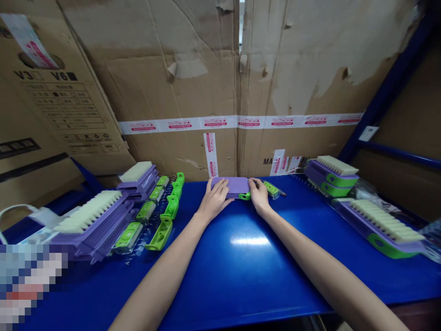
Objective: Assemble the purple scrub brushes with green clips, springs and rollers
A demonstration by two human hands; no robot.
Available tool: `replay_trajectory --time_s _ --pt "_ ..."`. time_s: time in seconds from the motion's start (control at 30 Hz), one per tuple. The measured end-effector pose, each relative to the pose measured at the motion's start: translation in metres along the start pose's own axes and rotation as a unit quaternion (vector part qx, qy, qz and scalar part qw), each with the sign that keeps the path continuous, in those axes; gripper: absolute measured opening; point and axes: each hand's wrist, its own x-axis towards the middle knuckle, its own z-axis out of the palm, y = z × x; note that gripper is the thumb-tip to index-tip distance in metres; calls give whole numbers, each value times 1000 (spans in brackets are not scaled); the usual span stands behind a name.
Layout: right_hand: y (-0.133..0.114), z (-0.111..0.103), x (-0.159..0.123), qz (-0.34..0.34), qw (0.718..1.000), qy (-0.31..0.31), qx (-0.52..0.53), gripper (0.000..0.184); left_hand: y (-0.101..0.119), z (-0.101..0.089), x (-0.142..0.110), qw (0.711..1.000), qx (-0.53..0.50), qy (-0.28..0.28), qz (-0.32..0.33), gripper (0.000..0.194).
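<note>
At the back middle of the table, a purple-and-green brush (237,185) lies with its flat purple face up. Bristles do not show on it. My left hand (216,196) grips its left end, fingers over the top and thumb along the front edge. At the other end, my right hand (258,194) has its fingers closed around the corner, beside the green end piece (245,196). Just right of that hand lies a small green part in clear casing (271,189), next to a thin rod-like tool (281,192).
Purple brush bodies with pale bristles (91,211) are stacked on the left. Beside them run rows of cased green parts (128,235) and green end pieces (161,233). Brushes with green ends (382,225) stand right. Cardboard (193,92) walls the back of the blue table (248,276).
</note>
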Motion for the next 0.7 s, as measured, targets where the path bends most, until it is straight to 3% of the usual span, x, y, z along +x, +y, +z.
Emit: replay_trajectory --time_s 0.17,0.4,0.7 --pt "-10 -4 -8 -29 1000 7 10 37 10 -5 5 999 36 2 -7 46" --pt "-23 -3 -23 -104 994 -36 -5 34 13 1 3 993 68 15 -96 92" --pt "-19 -2 -24 -137 987 -41 -73 40 10 -3 4 996 45 -13 -73 86"
